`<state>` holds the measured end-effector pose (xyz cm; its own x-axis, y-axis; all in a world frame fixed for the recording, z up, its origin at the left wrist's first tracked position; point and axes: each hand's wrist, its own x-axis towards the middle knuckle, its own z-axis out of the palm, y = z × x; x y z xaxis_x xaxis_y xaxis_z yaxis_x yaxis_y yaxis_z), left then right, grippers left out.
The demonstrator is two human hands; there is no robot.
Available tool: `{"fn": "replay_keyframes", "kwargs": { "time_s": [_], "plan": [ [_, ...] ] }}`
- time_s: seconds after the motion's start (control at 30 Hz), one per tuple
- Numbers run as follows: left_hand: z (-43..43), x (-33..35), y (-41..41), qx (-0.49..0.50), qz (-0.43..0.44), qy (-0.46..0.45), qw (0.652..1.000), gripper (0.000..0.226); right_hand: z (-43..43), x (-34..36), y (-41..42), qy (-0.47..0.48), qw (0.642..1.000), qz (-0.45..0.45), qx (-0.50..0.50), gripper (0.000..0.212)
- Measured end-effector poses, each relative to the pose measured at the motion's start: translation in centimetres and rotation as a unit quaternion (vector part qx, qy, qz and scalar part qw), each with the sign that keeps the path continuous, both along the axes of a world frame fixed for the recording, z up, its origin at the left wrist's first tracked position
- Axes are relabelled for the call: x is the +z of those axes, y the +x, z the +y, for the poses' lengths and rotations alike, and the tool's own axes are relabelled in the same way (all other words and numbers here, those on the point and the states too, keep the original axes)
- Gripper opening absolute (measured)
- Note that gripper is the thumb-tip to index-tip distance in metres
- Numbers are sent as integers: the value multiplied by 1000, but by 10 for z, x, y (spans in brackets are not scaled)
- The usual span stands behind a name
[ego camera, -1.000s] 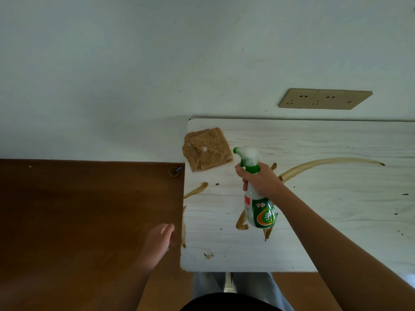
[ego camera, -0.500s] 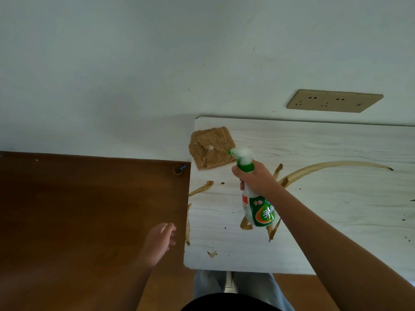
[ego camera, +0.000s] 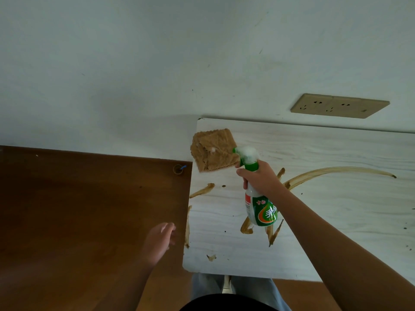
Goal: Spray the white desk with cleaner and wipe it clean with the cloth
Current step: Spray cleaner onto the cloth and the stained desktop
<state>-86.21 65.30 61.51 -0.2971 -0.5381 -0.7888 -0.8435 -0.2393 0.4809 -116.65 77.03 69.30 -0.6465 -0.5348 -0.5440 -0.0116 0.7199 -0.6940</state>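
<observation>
My right hand (ego camera: 260,179) grips the neck of a white and green spray bottle (ego camera: 261,208), held above the white desk (ego camera: 336,209) with its foam-covered nozzle pointing left toward the cloth. The folded tan cloth (ego camera: 213,152) lies at the desk's far left corner with a small blob of foam on it. Brown streaks (ego camera: 332,171) and smears cross the desk under and around the bottle. My left hand (ego camera: 158,240) hangs left of the desk's edge, over the floor, fingers relaxed and holding nothing.
Brown wooden floor (ego camera: 78,221) lies left of the desk. A small round thing (ego camera: 178,169) sits on the floor by the wall. A beige double socket (ego camera: 339,105) is on the wall behind the desk. My legs (ego camera: 233,286) stand at the desk's near edge.
The view has shifted slightly. The bottle's nozzle has come nearer the cloth's right edge. My left hand has stayed beside the desk's edge.
</observation>
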Motion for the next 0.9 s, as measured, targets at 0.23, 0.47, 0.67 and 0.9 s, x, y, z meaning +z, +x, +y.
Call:
{"fn": "replay_keyframes", "kwargs": {
  "time_s": [0.23, 0.47, 0.67, 0.9],
  "plan": [
    [-4, -1, -7, 14, 4, 4, 1000, 20, -11, -5, -3, 21, 1000, 2, 17, 16],
    [-8, -1, -8, 34, 13, 4, 999, 23, -16, -11, -2, 25, 998, -6, 59, 20],
    [-10, -8, -8, 31, -4, 8, 999, 23, -27, -8, 4, 22, 997, -19, 77, 16],
    [-12, -12, -4, 28, -15, 11, 999, 24, -27, -12, 10, 34, 995, -2, 94, 25]
  ]
}}
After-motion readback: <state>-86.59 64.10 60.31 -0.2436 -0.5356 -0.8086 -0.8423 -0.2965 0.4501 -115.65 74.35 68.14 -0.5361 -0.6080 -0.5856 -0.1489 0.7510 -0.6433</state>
